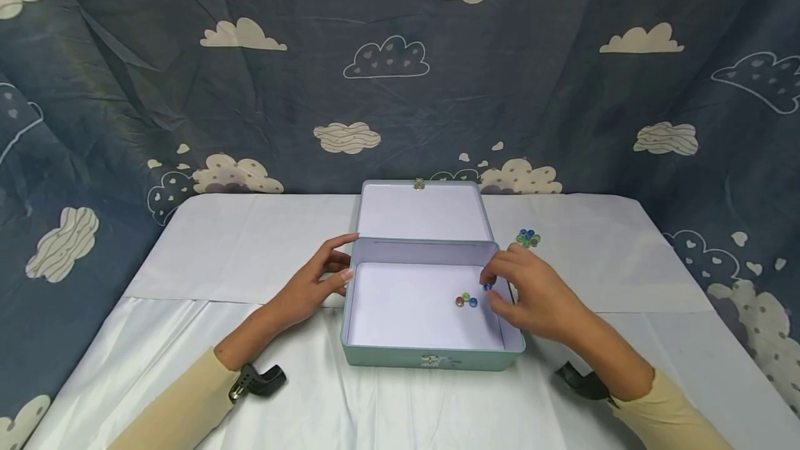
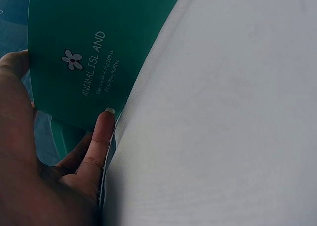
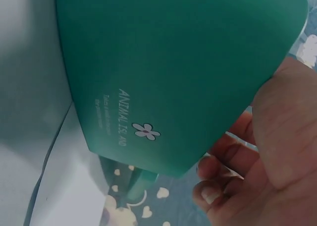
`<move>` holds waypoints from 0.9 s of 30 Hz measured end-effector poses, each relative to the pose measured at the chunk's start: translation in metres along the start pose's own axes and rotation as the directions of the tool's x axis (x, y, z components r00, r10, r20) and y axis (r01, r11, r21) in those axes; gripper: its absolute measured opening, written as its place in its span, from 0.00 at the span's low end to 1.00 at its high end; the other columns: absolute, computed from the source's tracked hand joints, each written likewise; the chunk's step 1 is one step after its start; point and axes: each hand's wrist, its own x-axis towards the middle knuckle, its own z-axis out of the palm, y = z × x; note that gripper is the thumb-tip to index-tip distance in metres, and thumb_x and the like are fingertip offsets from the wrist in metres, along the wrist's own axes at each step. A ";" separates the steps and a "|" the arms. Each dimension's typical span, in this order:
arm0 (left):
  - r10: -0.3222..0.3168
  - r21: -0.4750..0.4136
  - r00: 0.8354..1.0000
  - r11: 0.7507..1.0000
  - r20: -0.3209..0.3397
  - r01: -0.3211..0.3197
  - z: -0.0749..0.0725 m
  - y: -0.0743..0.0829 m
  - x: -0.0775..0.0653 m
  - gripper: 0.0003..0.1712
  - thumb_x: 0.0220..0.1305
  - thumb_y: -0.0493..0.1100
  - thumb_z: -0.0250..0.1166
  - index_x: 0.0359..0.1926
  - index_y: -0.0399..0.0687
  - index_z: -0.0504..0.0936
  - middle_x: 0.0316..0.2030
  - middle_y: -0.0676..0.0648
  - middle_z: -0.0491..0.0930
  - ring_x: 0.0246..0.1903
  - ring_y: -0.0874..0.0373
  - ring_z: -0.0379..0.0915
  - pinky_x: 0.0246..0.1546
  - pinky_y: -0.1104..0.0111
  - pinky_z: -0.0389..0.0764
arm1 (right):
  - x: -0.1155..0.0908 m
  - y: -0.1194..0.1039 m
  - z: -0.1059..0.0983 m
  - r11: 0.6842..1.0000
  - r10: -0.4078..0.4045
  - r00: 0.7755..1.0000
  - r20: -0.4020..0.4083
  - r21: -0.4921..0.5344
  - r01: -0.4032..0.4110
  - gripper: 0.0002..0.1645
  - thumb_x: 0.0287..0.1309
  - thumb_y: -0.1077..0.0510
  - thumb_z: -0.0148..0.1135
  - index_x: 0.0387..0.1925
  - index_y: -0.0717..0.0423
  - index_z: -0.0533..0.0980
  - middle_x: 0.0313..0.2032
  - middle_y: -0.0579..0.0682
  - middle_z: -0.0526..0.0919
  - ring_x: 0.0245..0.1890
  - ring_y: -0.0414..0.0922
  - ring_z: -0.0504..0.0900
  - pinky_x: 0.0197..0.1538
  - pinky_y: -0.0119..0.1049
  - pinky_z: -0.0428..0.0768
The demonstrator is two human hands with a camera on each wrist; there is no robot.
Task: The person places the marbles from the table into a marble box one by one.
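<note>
A green tin box point(image 1: 431, 357) with a pale inside stands on the table, its hinged lid point(image 1: 425, 210) tipped back. My left hand point(image 1: 312, 276) rests against the box's left side, fingers loosely extended; the left wrist view shows its fingers point(image 2: 101, 137) touching the printed green wall. Above the right part of the box, my right hand point(image 1: 537, 290) pinches a blue glass marble point(image 1: 487, 287) between thumb and index finger. On the box floor lie a reddish-brown marble point(image 1: 460, 302), a green marble point(image 1: 466, 296) and another blue marble point(image 1: 473, 303). In the right wrist view the held marble is hidden.
Several blue and green marbles point(image 1: 528, 238) lie grouped on the white tablecloth point(image 1: 250, 255), behind the box to the right. A small metal clasp point(image 1: 419, 185) sits on the lid's far edge. A dark cloud-patterned curtain point(image 1: 387, 5) hangs behind the table.
</note>
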 end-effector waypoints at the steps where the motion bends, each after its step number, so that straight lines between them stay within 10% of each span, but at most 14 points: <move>1: 0.000 -0.001 1.000 1.000 0.001 0.000 0.000 0.000 0.000 0.36 0.82 0.47 0.58 0.83 0.69 0.57 0.64 0.35 0.71 0.60 0.42 0.76 0.47 0.57 0.89 | 0.000 -0.001 0.001 1.000 0.001 1.000 0.003 -0.001 -0.001 0.12 0.53 0.64 0.77 0.38 0.48 0.86 0.37 0.37 0.83 0.42 0.43 0.76 0.43 0.39 0.84; 27: -0.007 -0.001 1.000 1.000 0.002 0.007 -0.001 0.000 0.001 0.35 0.82 0.46 0.58 0.83 0.69 0.57 0.64 0.34 0.71 0.60 0.42 0.76 0.47 0.59 0.89 | 0.001 -0.002 0.001 1.000 -0.017 0.999 -0.044 -0.022 0.016 0.12 0.54 0.64 0.77 0.40 0.51 0.86 0.38 0.43 0.85 0.41 0.42 0.78 0.44 0.41 0.87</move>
